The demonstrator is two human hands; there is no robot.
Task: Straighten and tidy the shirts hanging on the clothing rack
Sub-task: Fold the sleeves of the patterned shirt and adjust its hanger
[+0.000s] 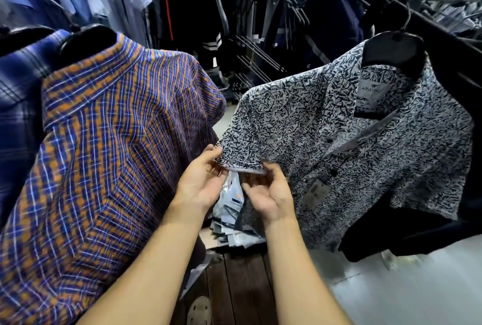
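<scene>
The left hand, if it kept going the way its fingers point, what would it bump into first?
The left hand already pinches the printed shirt sleeve hem; pushing on, it likely meets that sleeve first.

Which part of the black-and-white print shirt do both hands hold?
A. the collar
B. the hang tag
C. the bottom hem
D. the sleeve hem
D: the left hand and right hand pinch the cuff edge of the sleeve of the print shirt, far from its collar and tag.
</scene>
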